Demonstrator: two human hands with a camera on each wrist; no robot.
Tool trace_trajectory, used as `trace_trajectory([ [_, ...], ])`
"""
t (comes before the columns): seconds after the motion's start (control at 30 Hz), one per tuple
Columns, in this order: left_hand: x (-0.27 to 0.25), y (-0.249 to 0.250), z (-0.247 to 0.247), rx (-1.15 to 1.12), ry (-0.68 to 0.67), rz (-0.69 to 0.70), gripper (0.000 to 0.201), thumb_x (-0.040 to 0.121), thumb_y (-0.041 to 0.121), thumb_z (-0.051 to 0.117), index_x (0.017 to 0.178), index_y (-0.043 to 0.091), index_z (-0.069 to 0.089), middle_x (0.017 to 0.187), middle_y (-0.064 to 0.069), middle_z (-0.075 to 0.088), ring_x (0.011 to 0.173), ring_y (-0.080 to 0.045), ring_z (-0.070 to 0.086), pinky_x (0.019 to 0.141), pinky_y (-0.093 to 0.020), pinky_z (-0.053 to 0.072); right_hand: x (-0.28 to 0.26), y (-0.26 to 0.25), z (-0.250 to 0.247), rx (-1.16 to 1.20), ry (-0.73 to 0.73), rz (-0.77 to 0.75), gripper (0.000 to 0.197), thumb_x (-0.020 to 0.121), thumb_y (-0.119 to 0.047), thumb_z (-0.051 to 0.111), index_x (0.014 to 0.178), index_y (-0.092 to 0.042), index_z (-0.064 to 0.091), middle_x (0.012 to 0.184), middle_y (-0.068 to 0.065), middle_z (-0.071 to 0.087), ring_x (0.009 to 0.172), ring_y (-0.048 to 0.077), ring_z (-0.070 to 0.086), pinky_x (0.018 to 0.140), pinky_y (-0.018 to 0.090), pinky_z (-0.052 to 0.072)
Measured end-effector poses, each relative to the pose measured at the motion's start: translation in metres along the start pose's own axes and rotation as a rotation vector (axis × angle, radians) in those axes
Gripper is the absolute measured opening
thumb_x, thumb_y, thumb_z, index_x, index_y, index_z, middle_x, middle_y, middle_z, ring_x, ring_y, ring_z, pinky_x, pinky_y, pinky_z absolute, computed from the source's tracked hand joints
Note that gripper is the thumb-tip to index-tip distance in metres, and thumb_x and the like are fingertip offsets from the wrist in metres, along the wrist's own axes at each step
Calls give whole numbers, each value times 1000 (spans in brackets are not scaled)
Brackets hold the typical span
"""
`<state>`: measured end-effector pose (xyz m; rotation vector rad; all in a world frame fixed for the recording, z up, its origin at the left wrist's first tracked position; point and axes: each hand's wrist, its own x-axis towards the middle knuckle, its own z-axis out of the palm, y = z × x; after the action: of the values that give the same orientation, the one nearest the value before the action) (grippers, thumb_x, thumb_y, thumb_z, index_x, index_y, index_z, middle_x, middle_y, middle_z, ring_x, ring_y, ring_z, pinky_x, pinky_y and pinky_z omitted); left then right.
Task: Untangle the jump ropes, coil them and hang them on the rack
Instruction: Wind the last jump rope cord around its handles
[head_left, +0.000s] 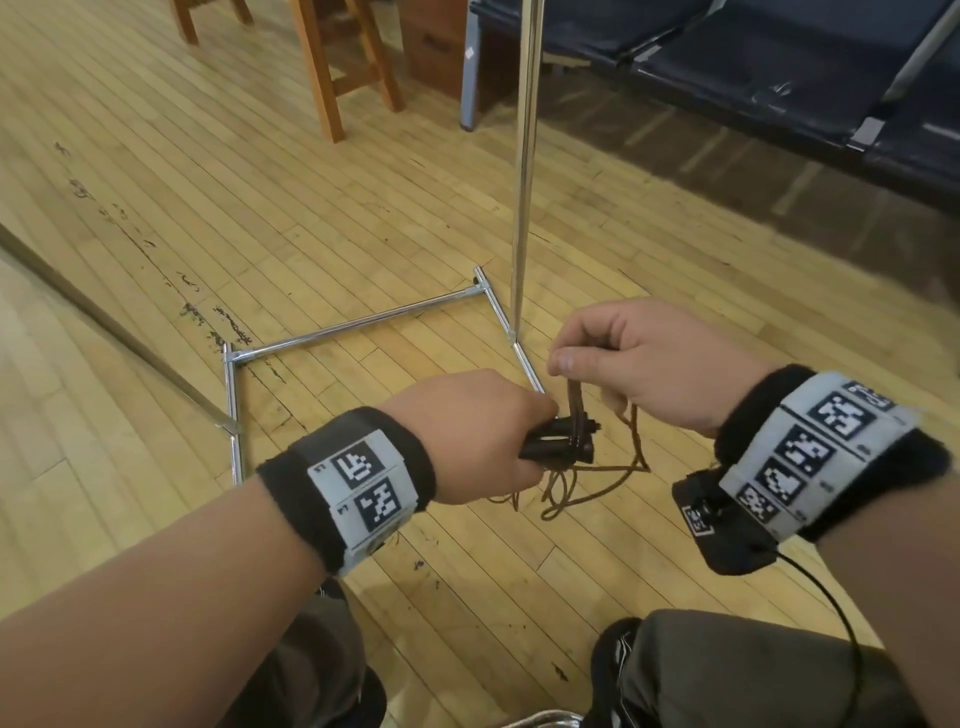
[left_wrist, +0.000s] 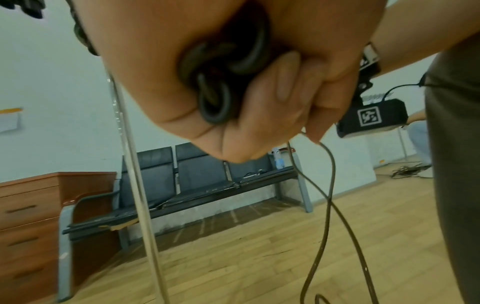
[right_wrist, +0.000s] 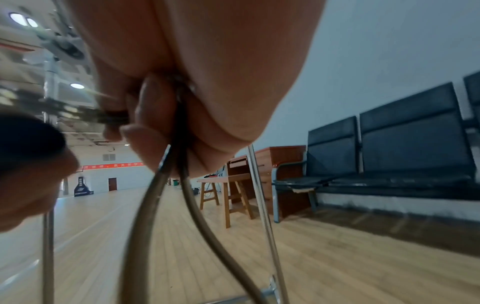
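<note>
My left hand (head_left: 498, 431) grips the black jump-rope handles (head_left: 558, 444), side by side and pointing right; in the left wrist view their round ends (left_wrist: 215, 88) show inside the fist (left_wrist: 233, 102). My right hand (head_left: 597, 358) pinches the brown rope (head_left: 574, 397) just above the handles, and the strands run down from those fingers (right_wrist: 153, 115). More of the rope (head_left: 587, 491) hangs in loose loops below both hands, over the floor. The chrome rack's upright pole (head_left: 524, 171) and its floor frame (head_left: 358, 325) stand right behind my hands. The rack's top is out of view.
A wooden stool (head_left: 343, 57) and a wooden desk (left_wrist: 28, 205) stand at the back. A row of dark blue bench seats (head_left: 779, 62) runs along the wall on the right. A metal bar (head_left: 104, 322) lies slanted across the wooden floor on the left. My knees (head_left: 727, 670) are at the bottom.
</note>
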<state>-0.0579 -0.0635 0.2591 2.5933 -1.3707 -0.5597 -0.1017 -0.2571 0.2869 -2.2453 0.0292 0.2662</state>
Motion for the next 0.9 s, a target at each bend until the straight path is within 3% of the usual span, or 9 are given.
trace_trajectory([
  [0.13, 2, 3, -11, -242, 59, 25, 21, 93, 35, 67, 79, 34, 51, 63, 8, 57, 58, -4, 57, 46, -16, 39, 3, 14, 8, 272, 6, 77, 27, 102, -28, 61, 94, -2, 65, 79, 15, 59, 63, 23, 48, 57, 31, 46],
  [0.23, 7, -5, -19, -340, 180, -67, 19, 93, 32, 65, 77, 34, 55, 63, 7, 57, 59, 5, 56, 45, -14, 38, 4, 23, 12, 380, 9, 176, 34, 106, -34, 52, 90, -8, 66, 73, 10, 52, 56, 18, 40, 52, 30, 37],
  [0.3, 12, -15, -22, -392, 272, -179, 22, 94, 32, 65, 75, 33, 55, 63, 8, 56, 52, 6, 54, 42, -14, 35, 4, 26, 18, 282, 2, 199, 39, 107, -41, 47, 89, -12, 65, 65, 0, 47, 54, 14, 38, 51, 31, 33],
  [0.37, 15, -27, -27, -428, 322, -298, 21, 95, 30, 63, 76, 31, 56, 65, 8, 56, 47, -3, 54, 39, -13, 36, 0, 24, 25, 45, -49, 197, 44, 107, -47, 42, 91, -14, 66, 65, -2, 49, 55, 13, 41, 52, 33, 37],
  [0.5, 21, -35, -21, -194, 164, -428, 17, 100, 30, 59, 84, 31, 55, 80, 5, 62, 66, -9, 57, 52, -21, 37, -9, 0, 20, -384, -197, 45, 36, 103, -51, 46, 91, -22, 65, 76, 1, 63, 64, 11, 54, 62, 36, 53],
  [0.6, 21, -17, -5, -103, 34, -366, 22, 100, 29, 59, 81, 34, 50, 81, 7, 62, 68, -8, 57, 52, -21, 35, -15, -18, -2, -428, -180, -26, 28, 96, -50, 51, 82, -30, 66, 66, -7, 62, 54, 3, 52, 53, 23, 49],
  [0.73, 10, 4, 4, -85, -58, -143, 24, 97, 31, 60, 77, 37, 48, 70, 10, 60, 62, -4, 55, 50, -21, 33, -15, -11, -22, -185, -81, -34, 23, 92, -44, 64, 78, -27, 70, 55, -11, 58, 47, 0, 51, 51, 10, 46],
  [0.83, 1, 6, -5, -208, 35, -73, 19, 94, 34, 64, 80, 38, 53, 63, 10, 58, 56, -1, 56, 45, -14, 35, -6, 6, -16, 170, -82, 48, 26, 98, -34, 65, 80, -16, 69, 57, 3, 49, 50, 15, 48, 50, 23, 48],
  [0.9, -1, 0, -13, -346, 156, -94, 19, 92, 30, 67, 77, 35, 57, 59, 10, 58, 60, 5, 57, 49, -9, 40, 0, 15, -6, 402, -101, 109, 30, 102, -32, 58, 83, -11, 66, 60, 4, 41, 50, 18, 38, 49, 29, 42],
])
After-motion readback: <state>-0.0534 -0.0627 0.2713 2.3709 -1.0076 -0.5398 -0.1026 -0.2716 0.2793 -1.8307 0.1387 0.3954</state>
